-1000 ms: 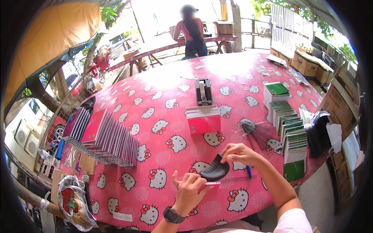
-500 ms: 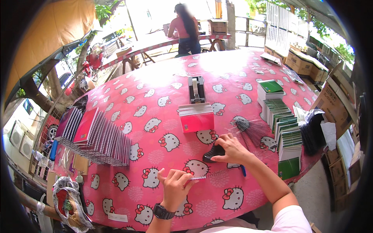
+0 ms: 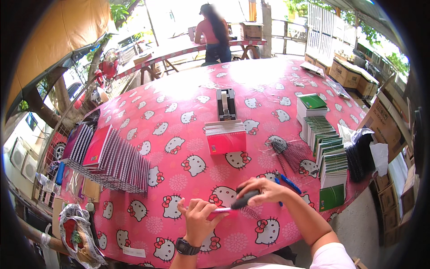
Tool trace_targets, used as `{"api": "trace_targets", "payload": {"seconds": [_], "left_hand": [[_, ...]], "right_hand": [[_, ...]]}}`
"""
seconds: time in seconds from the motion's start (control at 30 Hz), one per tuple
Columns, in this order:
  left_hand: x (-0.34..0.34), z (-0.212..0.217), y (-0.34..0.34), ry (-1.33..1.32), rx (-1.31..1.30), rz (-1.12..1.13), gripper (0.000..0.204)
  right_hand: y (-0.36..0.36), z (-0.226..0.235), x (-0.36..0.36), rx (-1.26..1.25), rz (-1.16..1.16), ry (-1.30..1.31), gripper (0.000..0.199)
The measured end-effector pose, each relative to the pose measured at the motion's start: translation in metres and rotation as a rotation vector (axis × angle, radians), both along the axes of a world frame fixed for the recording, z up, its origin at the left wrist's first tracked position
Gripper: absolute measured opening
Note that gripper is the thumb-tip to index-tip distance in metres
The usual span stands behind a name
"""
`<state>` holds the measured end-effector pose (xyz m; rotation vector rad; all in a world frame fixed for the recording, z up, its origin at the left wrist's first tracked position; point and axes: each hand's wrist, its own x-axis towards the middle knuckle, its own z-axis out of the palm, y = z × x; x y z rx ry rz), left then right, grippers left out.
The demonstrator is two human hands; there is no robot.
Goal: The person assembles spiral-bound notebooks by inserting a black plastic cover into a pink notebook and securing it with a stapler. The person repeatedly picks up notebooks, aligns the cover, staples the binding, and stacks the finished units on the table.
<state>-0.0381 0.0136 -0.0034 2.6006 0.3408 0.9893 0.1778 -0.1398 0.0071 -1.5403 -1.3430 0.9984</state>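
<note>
My left hand (image 3: 200, 218) grips a thin pink notebook (image 3: 219, 210), seen nearly edge-on. A dark spiral coil (image 3: 253, 214) trails off to the right from the notebook's end. My right hand (image 3: 265, 190) is closed round a dark, rounded hand tool (image 3: 244, 201). The tool's tip meets the right end of the notebook, by the coil; the exact contact is too small to make out. Beyond my hands stands a stack of pink notebooks (image 3: 226, 140). Blue-handled pliers (image 3: 290, 184) lie to the right of my right hand.
Left on the table (image 3: 179, 179) stand stacked spiral-bound notebooks (image 3: 121, 161). At right are green notebooks (image 3: 331, 154), loose coils (image 3: 291, 154) and black coils (image 3: 356, 161). A tape dispenser (image 3: 226, 105) stands behind the pink stack. A person (image 3: 215, 33) works at a far table.
My right hand has brought the dark tool down and left to the notebook's end. The pliers now show fully beside it. My left hand still holds the notebook, slightly shifted.
</note>
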Motion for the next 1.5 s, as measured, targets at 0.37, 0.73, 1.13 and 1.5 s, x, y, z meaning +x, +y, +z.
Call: {"api": "trace_targets", "payload": {"seconds": [0.37,0.73,1.13,1.5], "left_hand": [[0.001,-0.002,0.003,-0.014,0.002,-0.012,0.027],[0.001,-0.009,0.001,-0.097,-0.082,0.027,0.081],[0.004,-0.051,0.014,-0.216,-1.17,-0.318,0.052],[0.013,-0.049,0.006,-0.222,-1.124,-0.439,0.048]], "right_hand": [[0.01,-0.005,-0.014,0.156,0.184,0.417,0.048],[0.017,-0.013,-0.014,-0.019,-0.048,-0.03,0.045],[0.016,0.004,-0.016,0.277,0.189,0.638,0.04],[0.018,0.0,-0.023,-0.01,-0.188,0.065,0.049]]}}
